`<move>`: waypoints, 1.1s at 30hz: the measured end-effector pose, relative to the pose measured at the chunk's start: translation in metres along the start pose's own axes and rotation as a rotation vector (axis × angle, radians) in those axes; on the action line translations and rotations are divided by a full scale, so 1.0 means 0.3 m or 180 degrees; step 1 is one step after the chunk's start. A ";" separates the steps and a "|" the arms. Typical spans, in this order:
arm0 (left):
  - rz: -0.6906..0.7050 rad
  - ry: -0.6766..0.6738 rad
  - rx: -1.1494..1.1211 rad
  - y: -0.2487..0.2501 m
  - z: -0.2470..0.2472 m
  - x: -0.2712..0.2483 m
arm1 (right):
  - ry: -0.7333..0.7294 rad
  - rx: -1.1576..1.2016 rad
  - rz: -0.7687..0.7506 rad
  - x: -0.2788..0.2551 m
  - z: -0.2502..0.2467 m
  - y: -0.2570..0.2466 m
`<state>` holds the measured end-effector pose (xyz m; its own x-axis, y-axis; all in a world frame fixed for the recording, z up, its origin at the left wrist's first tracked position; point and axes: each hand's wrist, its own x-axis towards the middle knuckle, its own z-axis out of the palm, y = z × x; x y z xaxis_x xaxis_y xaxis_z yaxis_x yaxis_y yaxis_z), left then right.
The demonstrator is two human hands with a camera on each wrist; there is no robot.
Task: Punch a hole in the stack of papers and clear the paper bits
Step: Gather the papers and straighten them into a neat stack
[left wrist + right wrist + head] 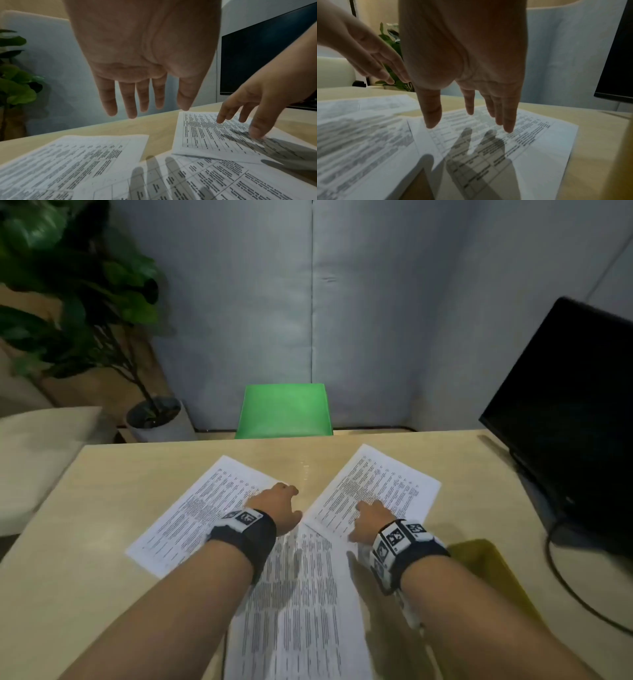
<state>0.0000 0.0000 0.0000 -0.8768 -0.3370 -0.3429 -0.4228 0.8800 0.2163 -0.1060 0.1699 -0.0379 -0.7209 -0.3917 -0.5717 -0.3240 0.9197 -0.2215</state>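
Papers for the task are not yet a stack: three printed sheets lie fanned out on the desk (113, 474). One sheet (191, 515) is angled toward the left edge, a second sheet (380, 491) toward the right edge, and a third sheet (301, 604) runs down the middle to the near edge, its far end tucked under the other two.

Behind the right edge a dark monitor (565, 412) is set, with a cable trailing from it across the desk. Beyond the far edge a green chair back (286, 410) is seen, and off the far left corner a potted plant (85, 302). At the near right edge a yellow object (493, 570) is partly hidden by the right forearm; what it is cannot be told.

No hole punch is visible in any view, and no paper bits are seen on the desk. By that evidence nothing of the task proper is done: the sheets are to be gathered and squared, the hole punched, and the bits cleared.

The left hand (274, 505) is held just above the left sheet, fingers straight and slightly spread, gripping nothing; its shadow is cast on the paper below. The right hand (371, 517) is likewise spread with straight fingers over the right sheet, the fingertips (221, 120) close to or touching the paper; which of the two cannot be told.
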 end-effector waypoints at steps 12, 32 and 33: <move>0.0090 -0.0141 -0.0032 -0.018 0.048 0.056 | 0.0119 -0.0523 0.0178 0.032 0.073 -0.003; -0.0951 0.0208 -0.3804 -0.081 -0.135 0.092 | 0.0883 0.0136 -0.1449 -0.149 -0.129 -0.114; -0.0958 0.0275 -0.3867 -0.097 -0.141 0.091 | 0.0901 0.0121 -0.1582 -0.162 -0.129 -0.121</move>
<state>-0.0214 -0.0491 0.0229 -0.7017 -0.5320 -0.4738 -0.5057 -0.0966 0.8573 -0.0829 0.1544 0.0285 -0.6253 -0.7640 -0.1589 -0.6474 0.6216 -0.4410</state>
